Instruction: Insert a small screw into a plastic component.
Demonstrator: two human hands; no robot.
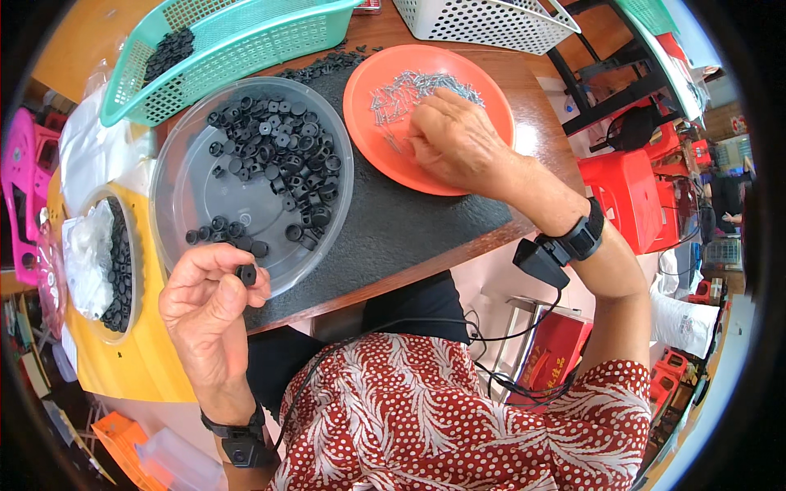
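Observation:
My left hand [207, 315] pinches a small black round plastic knob [246, 275] between thumb and fingers, over the near left rim of a clear round tub [201, 184]. Many similar black knobs [286, 139] lie in that tub, most of them heaped toward its far right side. To the right, an orange plate [364, 131] carries a scatter of silver screws [401, 100]. My right hand [460, 146] reaches over the plate with its fingers curled down at the screws. Its fingertips are hidden, so whatever is between them does not show.
A turquoise basket [237, 69] with black pieces stands at the far left, a white perforated basket [483, 24] at the far edge. Left of the tub is another container [135, 270] of black parts with a plastic bag. A cable [393, 326] runs across my lap between wrist devices.

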